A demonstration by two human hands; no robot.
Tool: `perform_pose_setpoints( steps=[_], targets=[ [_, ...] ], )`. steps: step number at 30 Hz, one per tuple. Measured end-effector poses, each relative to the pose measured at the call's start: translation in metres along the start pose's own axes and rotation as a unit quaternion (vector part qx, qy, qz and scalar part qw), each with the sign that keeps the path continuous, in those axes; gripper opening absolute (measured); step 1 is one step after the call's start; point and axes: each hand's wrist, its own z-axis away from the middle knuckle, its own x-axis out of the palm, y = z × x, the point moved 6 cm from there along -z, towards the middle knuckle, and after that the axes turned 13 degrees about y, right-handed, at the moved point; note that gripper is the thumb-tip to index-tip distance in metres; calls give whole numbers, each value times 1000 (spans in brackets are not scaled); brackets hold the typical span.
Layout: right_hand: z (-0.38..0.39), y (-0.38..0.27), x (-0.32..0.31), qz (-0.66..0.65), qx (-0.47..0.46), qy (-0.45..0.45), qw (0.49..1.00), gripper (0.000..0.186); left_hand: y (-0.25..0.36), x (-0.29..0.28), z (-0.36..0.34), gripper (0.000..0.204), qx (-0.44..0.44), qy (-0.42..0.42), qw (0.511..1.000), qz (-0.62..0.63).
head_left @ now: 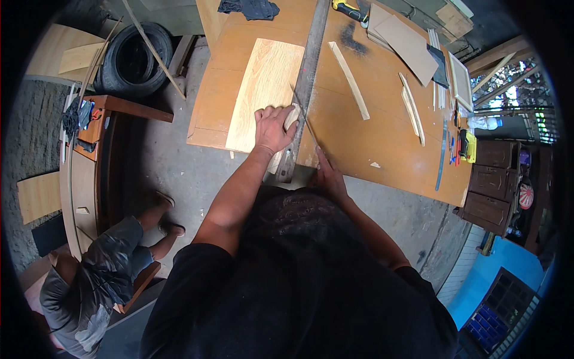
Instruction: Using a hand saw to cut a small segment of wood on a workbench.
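My left hand point(277, 127) is closed around a narrow pale wood strip point(291, 118), pressing it down at the near edge of the tan worktable point(371, 140). Under that hand lies a wide light wood-grain board point(263, 78). Along the board's right side runs a long grey metal bar point(307, 75), its end jutting past the table edge toward me. My right hand point(330, 176) grips a long, thin-bladed tool that looks like a hand saw point(310, 128), seen nearly edge-on. Its blade slants across the bar beside the strip. The fingers hide the handle, and the exact contact is unclear.
Curved wood strips point(350, 81) and brown sheets point(403, 45) lie on the table. A yellow-and-black tool point(348, 9) rests at the far edge; small tools point(463, 146) line the right. Another person point(110, 269) sits at lower left. A tire point(134, 60) stands far left.
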Motion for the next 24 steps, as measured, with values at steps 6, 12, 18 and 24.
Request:
perform_pose_setpoints(
  steps=[6,12,18,24],
  targets=[
    [5,0,-5,-4,-10,13,1000,56,6,-7,-3,41,18,2,999,43],
    [7,4,-5,-19,15,8,1000,56,3,-1,-4,35,-31,-93,995,29],
    [8,4,-3,-23,2,12,1000,58,-3,0,-1,38,-24,-12,999,37],
    [6,3,-1,-4,-15,14,1000,61,-8,2,-4,41,-52,-43,996,51]
  ],
)
